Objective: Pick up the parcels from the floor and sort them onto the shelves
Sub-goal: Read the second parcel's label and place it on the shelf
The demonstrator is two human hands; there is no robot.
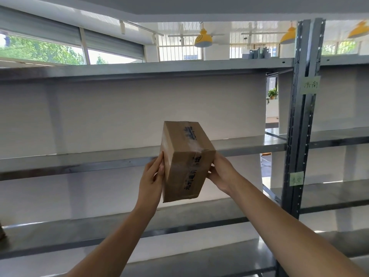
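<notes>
You hold the cardboard parcel [186,160] tilted in the air before the middle shelf [79,159], left hand [152,177] and right hand [220,173] each in a firm grip on its sides. Placing comes next, I judge: level it, then slide it onto that shelf.

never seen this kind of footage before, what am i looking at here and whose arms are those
This is a single picture from a camera worn on a person's head, so you see what they see. There is no machine: the two bare arms reaching up from the bottom are the wearer's own. The left hand and right hand grip a taped brown cardboard parcel from either side, holding it tilted in the air in front of a grey metal shelf. The shelves in view look bare, apart from something brown barely showing at the far left edge. Two green paper labels with handwriting, too blurred to read, are stuck on the upright post.
</notes>
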